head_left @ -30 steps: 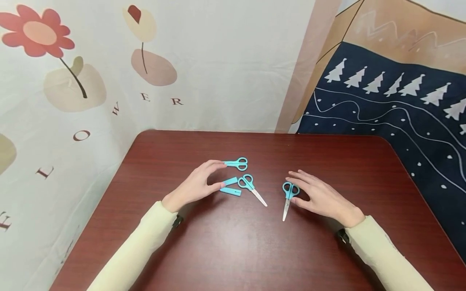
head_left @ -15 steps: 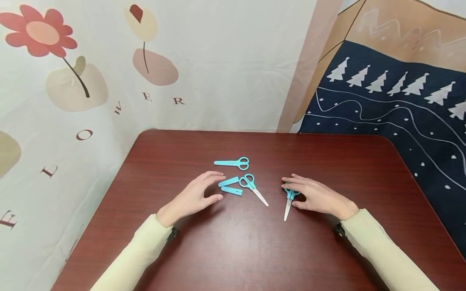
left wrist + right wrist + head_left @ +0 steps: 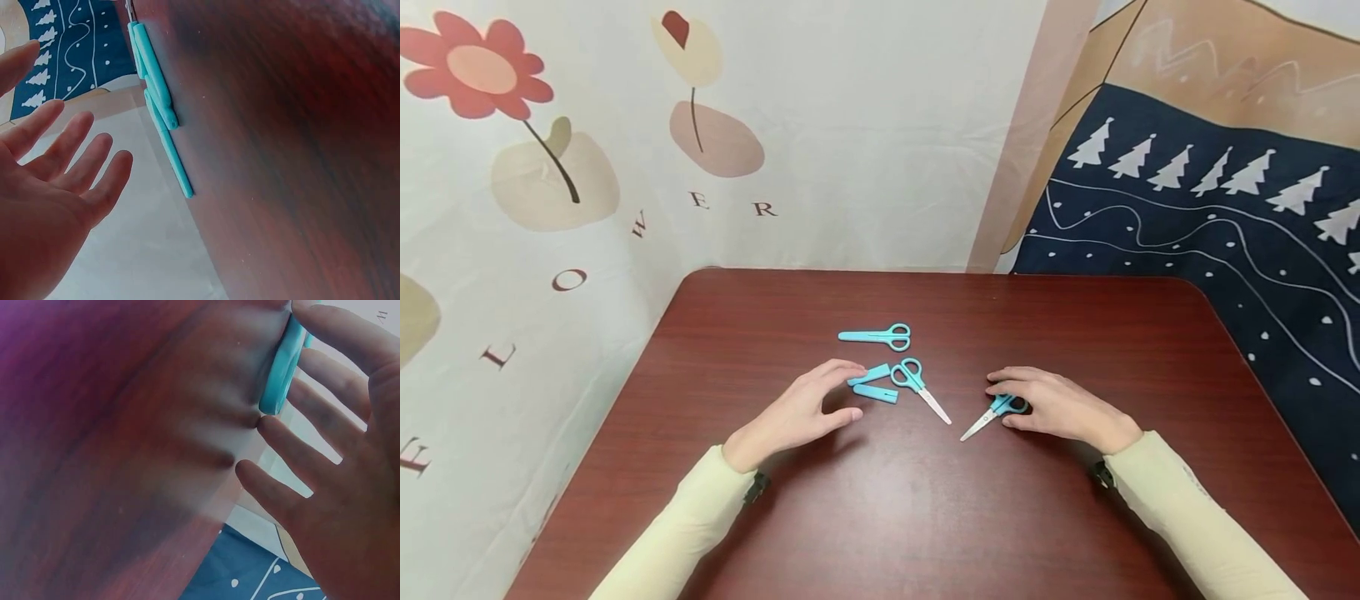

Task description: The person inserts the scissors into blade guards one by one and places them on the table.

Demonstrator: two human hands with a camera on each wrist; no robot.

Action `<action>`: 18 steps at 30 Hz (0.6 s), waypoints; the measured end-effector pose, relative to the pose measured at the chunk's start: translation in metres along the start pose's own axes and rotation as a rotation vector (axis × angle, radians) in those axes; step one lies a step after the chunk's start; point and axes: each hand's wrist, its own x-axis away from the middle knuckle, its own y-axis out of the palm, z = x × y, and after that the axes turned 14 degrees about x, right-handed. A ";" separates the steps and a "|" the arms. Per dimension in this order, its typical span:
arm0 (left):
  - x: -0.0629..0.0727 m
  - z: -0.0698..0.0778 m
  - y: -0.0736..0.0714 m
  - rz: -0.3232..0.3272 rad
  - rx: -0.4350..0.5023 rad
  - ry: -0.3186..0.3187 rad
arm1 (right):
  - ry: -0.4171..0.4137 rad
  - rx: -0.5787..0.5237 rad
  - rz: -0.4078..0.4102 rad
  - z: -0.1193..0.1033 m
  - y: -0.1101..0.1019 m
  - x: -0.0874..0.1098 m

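Note:
My left hand (image 3: pixel 797 414) hovers with fingers spread beside two turquoise blade covers. Its fingertips overlap the end of the farther cover (image 3: pixel 876 372) in the head view; the nearer cover (image 3: pixel 877 394) lies just below. Touching the covers' right ends are the handles of a pair of scissors (image 3: pixel 910 375), its bare blades toward me. My right hand (image 3: pixel 1063 407) lies over the handles of another pair of scissors (image 3: pixel 1002 407), blades pointing down-left. In the right wrist view, its thumb and fairly straight fingers meet the turquoise handle (image 3: pixel 283 372), partly hidden by the hand in the head view.
A third pair of scissors (image 3: pixel 874 336), its blades inside a cover, lies farther back on the brown table (image 3: pixel 880 508). Behind the table hangs a pale flower-printed cloth (image 3: pixel 865 150), with a dark blue tree-printed cloth (image 3: pixel 1187 217) on the right.
The scissors under my right hand have turned, their blades swinging from straight toward me to down-left. My left hand has drawn back from the covered scissors, then moved slightly over the farther cover.

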 end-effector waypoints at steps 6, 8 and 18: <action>-0.001 -0.001 0.004 -0.023 -0.005 0.003 | -0.035 -0.015 0.033 -0.001 0.002 -0.002; -0.002 -0.002 0.005 -0.029 -0.004 0.002 | -0.040 -0.025 0.037 0.000 0.002 -0.002; -0.011 0.000 0.011 -0.087 -0.008 -0.033 | -0.079 -0.043 0.090 0.002 0.005 0.000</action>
